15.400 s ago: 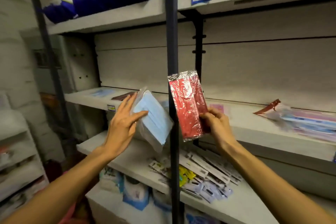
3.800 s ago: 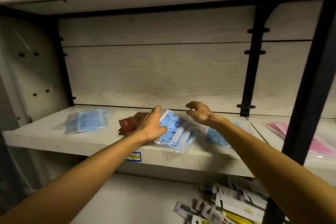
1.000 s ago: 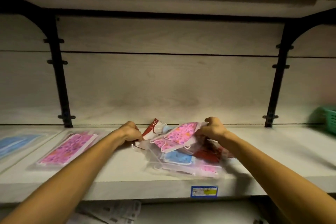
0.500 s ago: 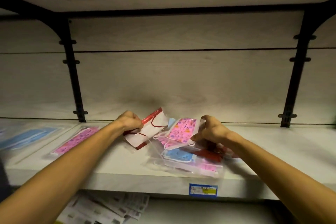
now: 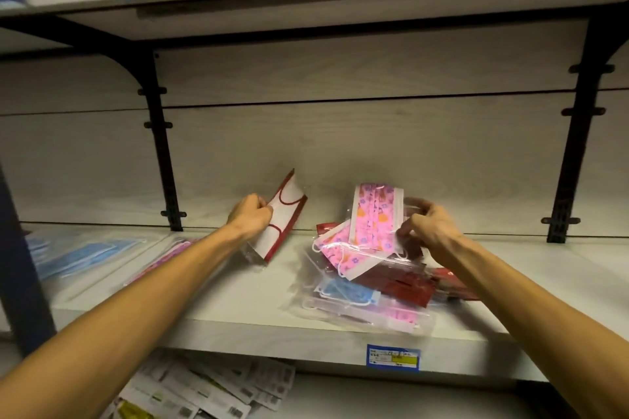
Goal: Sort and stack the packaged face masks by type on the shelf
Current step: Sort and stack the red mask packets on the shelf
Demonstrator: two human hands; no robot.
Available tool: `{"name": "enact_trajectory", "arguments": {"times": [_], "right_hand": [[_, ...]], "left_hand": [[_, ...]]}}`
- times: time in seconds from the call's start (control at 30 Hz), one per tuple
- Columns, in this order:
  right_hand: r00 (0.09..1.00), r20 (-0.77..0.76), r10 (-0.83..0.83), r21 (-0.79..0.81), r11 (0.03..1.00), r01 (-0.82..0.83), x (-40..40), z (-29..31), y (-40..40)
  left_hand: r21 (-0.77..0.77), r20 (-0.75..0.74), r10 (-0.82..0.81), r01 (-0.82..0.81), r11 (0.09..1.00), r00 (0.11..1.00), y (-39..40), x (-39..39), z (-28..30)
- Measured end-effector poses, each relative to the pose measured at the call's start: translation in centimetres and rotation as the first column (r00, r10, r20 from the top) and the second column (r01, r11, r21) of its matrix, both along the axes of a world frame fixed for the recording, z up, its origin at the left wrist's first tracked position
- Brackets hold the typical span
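Red-trimmed white mask pack pinched in left hand, lifted off shelf, long axis tilted up toward back panel. Pink patterned mask pack pinched in right hand, fingers curled on its right edge, long axis near upright, held above mixed pile at shelf middle. Pile holds pink, blue and dark red packs overlapping, near front edge. Pink stack lying flat toward shelf's left end, blue stack further left. Key relation: pink stack sits left of both hands, behind left forearm, so right hand's pack must cross over left arm or pass to left hand. Left hand nearer that stack but occupied. No red-trim stack visible; destination for left hand's pack unclear.
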State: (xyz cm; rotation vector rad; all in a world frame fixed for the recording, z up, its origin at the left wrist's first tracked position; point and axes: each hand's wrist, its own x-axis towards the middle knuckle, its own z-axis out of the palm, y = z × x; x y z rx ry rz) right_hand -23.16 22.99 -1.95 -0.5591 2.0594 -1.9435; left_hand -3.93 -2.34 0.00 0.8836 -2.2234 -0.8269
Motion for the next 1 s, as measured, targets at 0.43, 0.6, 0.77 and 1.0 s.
{"name": "enact_trajectory", "arguments": {"times": [0.43,0.6,0.77,1.0], "right_hand": [[0.985,-0.001,-0.173,-0.005,0.985,0.173,1.0,0.8,-1.4],[0.977,0.08,-0.197,0.217,0.96,0.175,2.9,0.8,0.3],[0.974,0.068,-0.214,0.146,0.968,0.202,6.5,-0.1,1.6],[0.954,-0.288,-0.087,0.316,0.931,0.18,9.4,-2.1,2.3]], "left_hand": [[0.348,-0.267,-0.032,0.127,0.929,0.963,-0.6,3.8,-2.3],[0.363,-0.245,-0.094,0.181,0.914,0.965,-0.7,6.1,-2.3],[0.384,-0.244,-0.155,0.242,0.891,0.957,-0.1,8.6,-2.9],[0.396,-0.219,-0.229,0.301,0.868,0.948,1.3,9.3,-3.6]]}}
